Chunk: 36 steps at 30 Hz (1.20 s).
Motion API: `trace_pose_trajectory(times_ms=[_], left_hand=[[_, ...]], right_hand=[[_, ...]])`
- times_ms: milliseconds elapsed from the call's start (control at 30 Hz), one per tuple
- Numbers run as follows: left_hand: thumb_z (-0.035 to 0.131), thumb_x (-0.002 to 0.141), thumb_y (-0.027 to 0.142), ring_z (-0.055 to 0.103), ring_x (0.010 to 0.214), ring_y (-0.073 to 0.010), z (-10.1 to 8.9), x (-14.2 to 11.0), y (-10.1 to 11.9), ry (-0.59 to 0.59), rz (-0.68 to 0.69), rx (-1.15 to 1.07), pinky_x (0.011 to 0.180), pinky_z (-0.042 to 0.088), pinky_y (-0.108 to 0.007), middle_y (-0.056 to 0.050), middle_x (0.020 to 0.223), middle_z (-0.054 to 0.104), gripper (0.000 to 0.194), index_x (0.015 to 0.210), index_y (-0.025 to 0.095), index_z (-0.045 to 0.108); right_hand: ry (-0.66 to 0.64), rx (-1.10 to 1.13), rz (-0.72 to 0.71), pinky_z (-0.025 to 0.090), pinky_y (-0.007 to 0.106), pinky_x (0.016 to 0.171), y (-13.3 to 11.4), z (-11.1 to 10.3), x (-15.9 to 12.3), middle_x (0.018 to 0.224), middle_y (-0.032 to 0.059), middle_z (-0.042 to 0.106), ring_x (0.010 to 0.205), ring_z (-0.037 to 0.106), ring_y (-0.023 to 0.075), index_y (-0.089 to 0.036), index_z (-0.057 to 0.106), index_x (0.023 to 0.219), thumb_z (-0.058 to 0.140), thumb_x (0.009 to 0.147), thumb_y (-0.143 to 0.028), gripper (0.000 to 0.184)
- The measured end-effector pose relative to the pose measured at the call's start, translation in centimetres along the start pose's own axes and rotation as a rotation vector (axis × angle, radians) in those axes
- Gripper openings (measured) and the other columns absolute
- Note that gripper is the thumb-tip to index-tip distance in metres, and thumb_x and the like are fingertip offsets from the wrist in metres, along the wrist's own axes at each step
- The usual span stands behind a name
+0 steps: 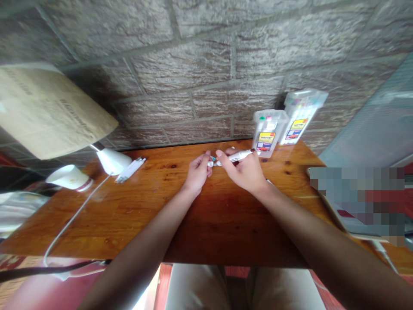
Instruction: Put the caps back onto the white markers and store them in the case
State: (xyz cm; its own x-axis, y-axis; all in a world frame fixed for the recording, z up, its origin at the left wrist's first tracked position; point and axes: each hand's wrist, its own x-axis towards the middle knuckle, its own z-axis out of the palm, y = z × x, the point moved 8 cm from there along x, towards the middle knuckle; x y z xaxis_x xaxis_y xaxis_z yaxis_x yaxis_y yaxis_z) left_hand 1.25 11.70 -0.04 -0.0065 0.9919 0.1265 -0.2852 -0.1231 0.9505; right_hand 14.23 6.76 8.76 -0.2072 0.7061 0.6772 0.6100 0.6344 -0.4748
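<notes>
My left hand (pixel 198 173) is closed in a pinch on a small white and teal piece, which looks like a marker cap (pixel 211 163). In my right hand (pixel 247 170) is a white marker (pixel 237 156) with a dark brown end, held nearly level and slanting up to the right. Its left tip points at the cap, close to my left fingertips; I cannot tell whether the two touch. Both hands are above the middle of the wooden table (pixel 129 219). A small white object (pixel 270 182) shows partly from behind my right wrist.
Two clear plastic marker boxes (pixel 270 129) (pixel 298 114) stand at the back right, by the stone wall (pixel 206 77). To the left are several white markers (pixel 130 170), a lamp (pixel 112 161) with a trailing cord, and a paper cup (pixel 69 177). A blurred-out flat device (pixel 329 206) lies right.
</notes>
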Motion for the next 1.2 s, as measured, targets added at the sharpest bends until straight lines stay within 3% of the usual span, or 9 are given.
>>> trace_pose_trajectory(times_ms=[267, 433, 667, 867, 1000, 1200], left_hand=[[0.070, 0.080, 0.055, 0.032, 0.039, -0.0039, 0.0, -0.1, -0.1, -0.019, 0.011, 0.042, 0.040, 0.024, -0.019, 0.007, 0.045, 0.039, 0.049, 0.058, 0.017, 0.046], [0.070, 0.078, 0.058, 0.029, 0.041, -0.0032, 0.1, -0.2, -0.8, -0.032, -0.014, 0.042, 0.042, 0.022, -0.019, 0.008, 0.046, 0.036, 0.051, 0.060, 0.016, 0.048], [0.067, 0.080, 0.058, 0.029, 0.040, -0.0041, -0.2, -0.2, 0.6, 0.037, 0.058, 0.061, 0.040, 0.022, -0.019, 0.008, 0.047, 0.036, 0.049, 0.061, 0.017, 0.048], [0.069, 0.080, 0.054, 0.026, 0.037, -0.0035, -1.1, 0.1, 1.3, 0.112, 0.069, -0.014, 0.038, 0.019, -0.019, 0.009, 0.046, 0.034, 0.046, 0.061, 0.018, 0.047], [0.068, 0.081, 0.051, 0.026, 0.037, -0.0033, -1.0, 0.1, 0.9, 0.110, 0.051, -0.018, 0.038, 0.019, -0.019, 0.008, 0.046, 0.035, 0.043, 0.061, 0.017, 0.048], [0.066, 0.082, 0.048, 0.026, 0.038, -0.0040, -0.9, -0.1, 1.1, 0.111, 0.059, -0.001, 0.039, 0.020, -0.019, 0.009, 0.045, 0.035, 0.041, 0.061, 0.018, 0.049]], right_hand=[[-0.037, 0.055, -0.063, 0.038, 0.025, 0.062, 0.1, 0.8, -0.3, 0.069, 0.0003, 0.069, 0.061, 0.060, 0.0118, -0.018, 0.063, 0.070, 0.051, 0.099, -0.040, 0.038], [-0.076, -0.053, -0.150, 0.040, 0.026, 0.072, -0.6, 1.4, -0.5, 0.080, 0.0026, 0.074, 0.075, 0.068, 0.0152, -0.019, 0.066, 0.077, 0.051, 0.099, -0.038, 0.032], [0.015, -0.238, -0.049, 0.035, 0.030, 0.061, 0.8, -0.2, 0.3, 0.065, 0.0055, 0.069, 0.062, 0.063, 0.0169, -0.019, 0.060, 0.063, 0.046, 0.100, -0.038, 0.044], [0.123, -0.062, 0.112, 0.038, 0.027, 0.057, 3.6, -2.1, 0.7, 0.057, 0.0041, 0.066, 0.053, 0.061, 0.0157, -0.017, 0.068, 0.068, 0.048, 0.098, -0.042, 0.044], [0.107, 0.035, 0.087, 0.039, 0.026, 0.057, 2.2, -1.5, 0.3, 0.063, 0.0041, 0.069, 0.055, 0.061, 0.0142, -0.016, 0.071, 0.072, 0.049, 0.098, -0.044, 0.043], [-0.019, 0.053, 0.011, 0.038, 0.025, 0.059, 0.1, 0.1, -0.2, 0.065, 0.0023, 0.067, 0.061, 0.061, 0.0134, -0.018, 0.064, 0.067, 0.048, 0.099, -0.044, 0.044]])
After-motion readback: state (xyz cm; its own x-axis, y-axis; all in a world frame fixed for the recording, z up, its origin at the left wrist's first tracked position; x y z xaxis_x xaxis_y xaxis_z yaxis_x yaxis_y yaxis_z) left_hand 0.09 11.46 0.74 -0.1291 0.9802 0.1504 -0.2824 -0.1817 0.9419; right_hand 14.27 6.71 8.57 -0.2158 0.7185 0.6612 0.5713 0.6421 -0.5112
